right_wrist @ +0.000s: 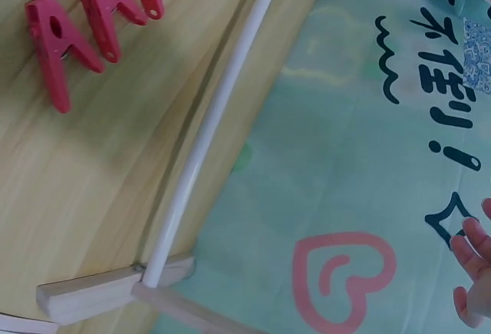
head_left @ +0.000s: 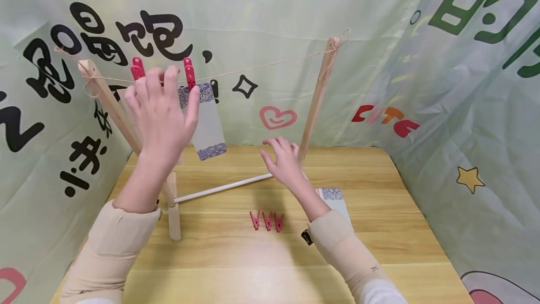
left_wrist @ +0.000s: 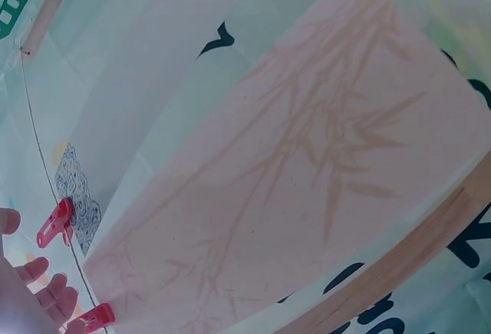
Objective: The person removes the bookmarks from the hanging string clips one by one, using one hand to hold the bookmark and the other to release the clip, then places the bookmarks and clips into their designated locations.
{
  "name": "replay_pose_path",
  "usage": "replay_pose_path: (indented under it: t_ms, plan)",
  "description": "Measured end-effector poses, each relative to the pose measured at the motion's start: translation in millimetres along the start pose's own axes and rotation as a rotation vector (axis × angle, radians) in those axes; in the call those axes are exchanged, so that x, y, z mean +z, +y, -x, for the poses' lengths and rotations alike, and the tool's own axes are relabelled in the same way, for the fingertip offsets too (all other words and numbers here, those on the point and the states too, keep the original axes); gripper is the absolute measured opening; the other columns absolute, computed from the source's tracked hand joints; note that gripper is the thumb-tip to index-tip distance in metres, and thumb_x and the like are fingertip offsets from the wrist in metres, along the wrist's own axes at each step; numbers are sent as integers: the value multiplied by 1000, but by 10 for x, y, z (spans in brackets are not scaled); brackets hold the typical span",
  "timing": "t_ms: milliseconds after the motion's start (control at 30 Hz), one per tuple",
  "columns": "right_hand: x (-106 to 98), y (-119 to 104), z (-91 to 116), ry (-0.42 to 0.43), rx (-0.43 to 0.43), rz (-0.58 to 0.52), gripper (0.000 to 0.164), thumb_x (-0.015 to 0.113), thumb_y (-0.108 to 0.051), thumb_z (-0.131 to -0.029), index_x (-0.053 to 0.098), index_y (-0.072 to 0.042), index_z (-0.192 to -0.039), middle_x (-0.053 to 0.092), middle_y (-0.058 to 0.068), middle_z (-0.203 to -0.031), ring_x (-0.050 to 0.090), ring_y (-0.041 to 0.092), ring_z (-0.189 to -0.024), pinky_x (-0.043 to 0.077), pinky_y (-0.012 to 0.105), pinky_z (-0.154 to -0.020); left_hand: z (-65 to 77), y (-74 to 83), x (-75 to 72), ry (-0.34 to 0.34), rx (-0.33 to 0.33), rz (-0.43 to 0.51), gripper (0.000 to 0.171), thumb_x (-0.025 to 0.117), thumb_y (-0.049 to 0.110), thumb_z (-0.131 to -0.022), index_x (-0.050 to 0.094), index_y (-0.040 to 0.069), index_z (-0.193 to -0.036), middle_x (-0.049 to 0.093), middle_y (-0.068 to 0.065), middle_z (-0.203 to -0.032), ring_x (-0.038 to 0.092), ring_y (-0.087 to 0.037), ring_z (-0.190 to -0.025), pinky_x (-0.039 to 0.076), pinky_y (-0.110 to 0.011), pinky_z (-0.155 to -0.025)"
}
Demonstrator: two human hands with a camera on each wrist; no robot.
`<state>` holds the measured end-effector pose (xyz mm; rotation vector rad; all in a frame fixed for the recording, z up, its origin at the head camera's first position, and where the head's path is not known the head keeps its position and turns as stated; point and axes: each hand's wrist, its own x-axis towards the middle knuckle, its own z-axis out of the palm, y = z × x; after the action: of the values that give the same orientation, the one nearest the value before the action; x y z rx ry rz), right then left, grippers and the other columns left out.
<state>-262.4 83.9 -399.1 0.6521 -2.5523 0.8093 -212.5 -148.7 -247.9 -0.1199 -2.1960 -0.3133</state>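
Observation:
My left hand (head_left: 158, 109) is raised at the string (head_left: 261, 66), fingers spread and holding nothing, beside two red clothespins. One clothespin (head_left: 189, 73) clips a pale sheet with blue lace-patterned ends (head_left: 208, 123) to the string. The other clothespin (left_wrist: 93, 319) pins a pink sheet with a bamboo print (left_wrist: 268, 165), which the hand and a post largely hide in the head view. My right hand (head_left: 286, 161) hovers over the table in front of the right post, fingers loosely bent, with nothing in it.
Three red clothespins (head_left: 267, 221) lie in a row on the wooden table (head_left: 211, 257). Another blue-patterned sheet (head_left: 337, 201) lies partly under the right forearm. Two wooden posts (head_left: 318, 97) carry the string, and a white rod (head_left: 223, 186) joins their bases. Printed cloth surrounds the table.

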Motion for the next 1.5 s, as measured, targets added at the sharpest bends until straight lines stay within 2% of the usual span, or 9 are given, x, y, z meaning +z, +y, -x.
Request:
replay_pose_path:
  t_ms: [267, 633, 833, 933, 1033, 1167, 1333, 1500]
  plan:
    - [35, -97, -69, 13, -51, 16, 22, 57, -25, -90, 57, -14, -109, 55, 3, -108, 48, 21, -106, 22, 49, -93, -91, 8, 26, 32, 25, 19, 46, 35, 43, -94, 40, 7, -123, 39, -18, -113, 32, -36, -101, 19, -49, -89]
    - [44, -274, -194, -20, -99, 24, 22, 55, -27, -91, 56, -15, -110, 53, 2, -111, 47, 19, -108, 22, 47, -93, -249, -67, -8, 53, 119, 3, 44, 37, 41, -94, 46, 5, -118, 41, -20, -109, 34, -38, -97, 22, -49, -86]
    - [41, -394, -284, -51, -129, 21, 27, 49, -32, -94, 54, -14, -114, 52, 2, -112, 47, 18, -107, 21, 47, -95, -328, -97, -60, 46, 208, -16, 41, 35, 37, -95, 45, 4, -117, 41, -19, -106, 33, -37, -96, 19, -49, -86]
    - [45, -434, -321, -66, -125, 31, 29, 46, -34, -95, 53, -15, -116, 51, 1, -114, 47, 18, -107, 21, 46, -96, -358, -99, -76, 14, 244, -36, 41, 33, 37, -96, 44, 4, -118, 41, -19, -107, 33, -36, -97, 18, -49, -86]
    - [58, -459, -353, -79, -124, 39, 30, 45, -34, -95, 51, -15, -118, 51, 2, -114, 47, 19, -108, 21, 46, -97, -383, -95, -87, -23, 243, -23, 42, 34, 37, -96, 45, 4, -120, 42, -18, -110, 33, -36, -100, 16, -50, -87]
    - [79, -484, -380, -101, -121, 50, 31, 43, -35, -96, 50, -15, -119, 50, 2, -116, 45, 20, -110, 21, 46, -96, -416, -86, -107, -76, 220, -19, 41, 36, 37, -96, 47, 4, -118, 42, -17, -112, 33, -37, -102, 15, -51, -88]
    - [103, -514, -406, -122, -116, 63, 34, 40, -38, -96, 49, -16, -120, 50, 1, -117, 45, 18, -110, 21, 43, -96, -466, -83, -150, -170, 183, -59, 44, 37, 42, -96, 49, 3, -112, 41, -17, -112, 31, -37, -104, 12, -52, -90]
    - [126, -558, -437, -131, -126, 78, 35, 40, -39, -96, 49, -16, -121, 50, 2, -118, 45, 19, -112, 21, 44, -97, -507, -54, -186, -274, 145, -104, 49, 36, 44, -95, 47, 2, -117, 39, -18, -115, 30, -38, -109, 9, -54, -93]
